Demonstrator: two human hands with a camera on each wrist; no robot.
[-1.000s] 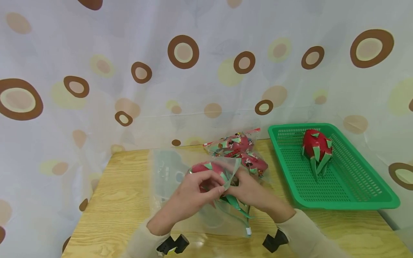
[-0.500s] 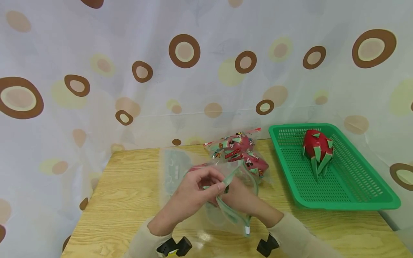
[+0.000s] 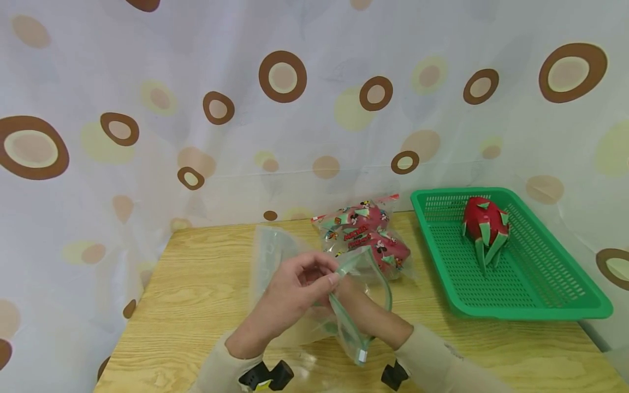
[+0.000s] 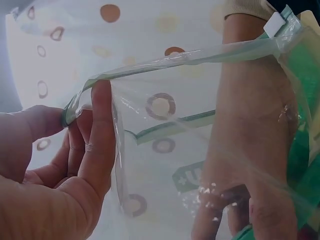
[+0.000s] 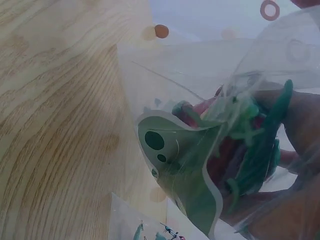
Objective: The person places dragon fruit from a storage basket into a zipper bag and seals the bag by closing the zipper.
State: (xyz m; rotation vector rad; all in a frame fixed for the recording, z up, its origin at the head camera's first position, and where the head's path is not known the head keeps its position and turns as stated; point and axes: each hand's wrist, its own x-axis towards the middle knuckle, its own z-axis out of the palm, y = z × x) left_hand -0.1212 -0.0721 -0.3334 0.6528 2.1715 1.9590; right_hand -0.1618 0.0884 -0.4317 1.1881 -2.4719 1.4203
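My left hand (image 3: 287, 292) pinches the green-edged mouth of a clear zip bag (image 3: 267, 254) between thumb and fingers, keeping it parted. In the left wrist view, the bag's rim stretches from those fingers to a white slider (image 4: 274, 24). My right hand (image 3: 361, 305) reaches through the mouth into the bag. Inside, it grips a red dragon fruit with green scales (image 5: 240, 155), its fingers around the fruit in the right wrist view. The head view mostly hides this fruit behind the left hand and plastic.
Behind the hands lies a printed zip bag (image 3: 356, 232) containing red dragon fruits. To the right stands a green plastic basket (image 3: 442, 284) holding one dragon fruit (image 3: 484, 221). The wooden table (image 3: 196, 289) meets a patterned curtain (image 3: 236, 185) at the back.
My right hand has moved left and deeper into the zip bag with the dragon fruit, which was at the mouth before. The left hand keeps pinching the rim; the bag's far end has shifted right.
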